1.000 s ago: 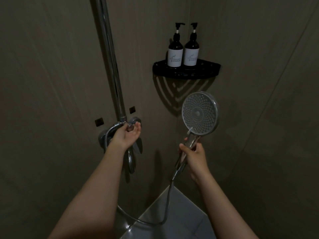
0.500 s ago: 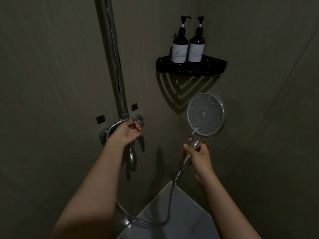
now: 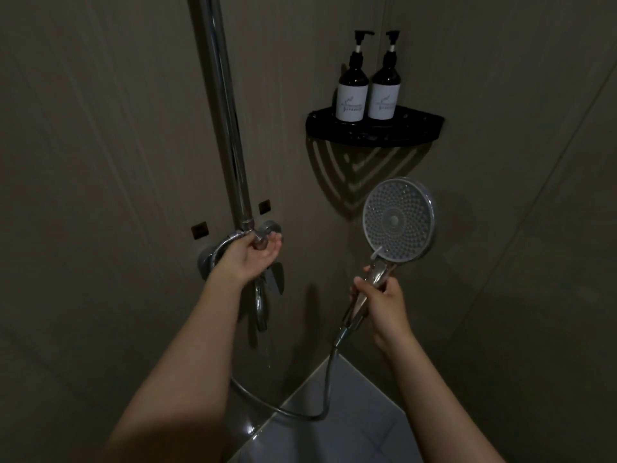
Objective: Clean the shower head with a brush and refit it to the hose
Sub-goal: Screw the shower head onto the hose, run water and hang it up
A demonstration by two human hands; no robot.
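At the shower corner, held up before the wall: shower head (image 3: 399, 220), round, its grey face studded with rings of small nozzles, with a chrome rim and handle. It is already joined to the hose (image 3: 330, 379), and no brush is in sight. My right hand (image 3: 380, 305) wraps the handle, with the face turned toward me.

Hose: ribbed metal, looping down over the pale floor tiles (image 3: 334, 429) and back up to the tap. My left hand (image 3: 248, 255) is cupped round the tap knob (image 3: 263, 237), thumb and fingers curled about it.

Change since a second ago: a thin stream now seems to fall from the spout (image 3: 260, 309), where none showed. Both hands and the head have barely shifted. I take it I have opened the water to rinse or test the refitted head, late in the job.

Beyond:
- Riser pipe (image 3: 227, 128), smooth upright chrome.
- Corner shelf (image 3: 417, 128), black, slotted.
- Two dark pump bottles (image 3: 352, 91) with white labels, touching side by side.
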